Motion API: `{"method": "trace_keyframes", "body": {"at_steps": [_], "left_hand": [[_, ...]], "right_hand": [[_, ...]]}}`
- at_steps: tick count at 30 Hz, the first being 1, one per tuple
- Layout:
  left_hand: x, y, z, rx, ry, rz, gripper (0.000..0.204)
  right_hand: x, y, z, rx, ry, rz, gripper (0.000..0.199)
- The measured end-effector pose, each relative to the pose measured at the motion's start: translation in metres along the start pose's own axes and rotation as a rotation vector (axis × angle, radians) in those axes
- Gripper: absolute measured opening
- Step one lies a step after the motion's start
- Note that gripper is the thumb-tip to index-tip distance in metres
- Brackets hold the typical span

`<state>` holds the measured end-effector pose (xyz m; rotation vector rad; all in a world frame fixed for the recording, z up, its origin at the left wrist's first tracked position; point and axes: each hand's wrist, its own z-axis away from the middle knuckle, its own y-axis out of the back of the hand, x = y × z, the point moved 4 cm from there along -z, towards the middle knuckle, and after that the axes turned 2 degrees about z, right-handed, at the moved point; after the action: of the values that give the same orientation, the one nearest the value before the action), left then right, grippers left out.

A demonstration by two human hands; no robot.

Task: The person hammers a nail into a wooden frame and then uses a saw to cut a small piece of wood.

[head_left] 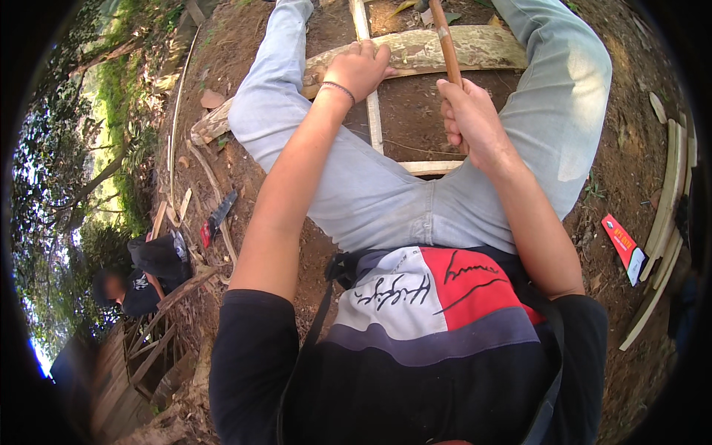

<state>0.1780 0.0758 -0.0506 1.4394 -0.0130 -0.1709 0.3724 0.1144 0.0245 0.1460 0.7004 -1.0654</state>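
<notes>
A light, narrow wooden strip [373, 119] runs lengthwise between my legs, crossing a thick, pale, partly barked log [423, 52]. My left hand [356, 70], with a thin dark band at the wrist, is closed over the strip where it crosses the log, its fingers bent and the thumb out to the right. To its right, my right hand [475, 122] is wrapped around the lower end of a brown wooden tool handle [445, 44]. The handle points away from me, and the tool's head is mostly hidden at the upper edge.
Another wood piece [430, 167] lies crosswise close to me. At right are a red and white flat packet [623, 248] and several long wooden strips [664, 215]. A red and dark object [217, 219] lies at left on soil, near another person [144, 278] in dark clothes.
</notes>
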Motion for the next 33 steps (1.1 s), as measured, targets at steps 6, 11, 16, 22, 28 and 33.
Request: {"method": "trace_keyframes", "body": {"at_steps": [6, 11, 16, 22, 28, 33], "left_hand": [[0.0, -0.014, 0.0, 0.03, -0.112, -0.069, 0.046], [0.001, -0.018, 0.001, 0.116, -0.183, -0.136, 0.047], [0.003, -0.027, 0.005, 0.212, -0.205, -0.222, 0.047], [-0.001, -0.005, 0.004, 0.059, -0.015, 0.08, 0.038], [-0.07, 0.051, 0.024, 0.521, 0.259, 0.407, 0.026], [-0.166, 0.078, 0.088, 0.325, 0.726, 0.156, 0.032]], "right_hand": [[-0.001, -0.001, 0.001, 0.006, 0.007, 0.022, 0.022], [-0.002, -0.004, 0.003, 0.001, 0.014, 0.037, 0.022], [-0.003, -0.003, 0.004, 0.004, 0.042, 0.021, 0.022], [-0.001, 0.004, 0.001, 0.081, 0.134, 0.207, 0.029], [0.008, -0.001, 0.008, 0.109, 0.35, 0.371, 0.04], [0.01, -0.013, 0.006, 0.07, 0.293, 0.893, 0.042]]}}
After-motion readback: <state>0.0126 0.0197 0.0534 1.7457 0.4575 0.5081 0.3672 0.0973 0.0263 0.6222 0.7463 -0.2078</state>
